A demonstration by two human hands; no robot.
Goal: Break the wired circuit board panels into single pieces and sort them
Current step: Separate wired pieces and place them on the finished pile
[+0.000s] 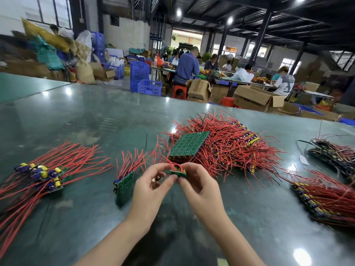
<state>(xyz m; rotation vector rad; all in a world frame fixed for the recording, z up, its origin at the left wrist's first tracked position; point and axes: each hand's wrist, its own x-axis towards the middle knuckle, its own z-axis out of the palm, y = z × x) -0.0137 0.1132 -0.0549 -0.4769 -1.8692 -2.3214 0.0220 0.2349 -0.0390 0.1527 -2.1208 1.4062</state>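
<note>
A small green board strip (178, 172) with red wires arching off its top is pinched between both hands above the table. My left hand (151, 187) grips its left end with thumb and fingers, and my right hand (199, 186) grips its right end. Just left of my left hand a larger panel piece (124, 182) stands on edge with red wires fanning upward. A pile of single boards (44, 174) with yellow and blue parts lies at the far left. Behind my hands a full green panel (189, 144) rests on a big heap of wired panels (230, 143).
More wired panels lie stacked at the right edge (324, 198) and at the far right (334, 152). The dark green glossy table (86, 120) stretches ahead. Beyond it are blue crates (145, 79), cardboard boxes (255, 96) and people seated at other tables.
</note>
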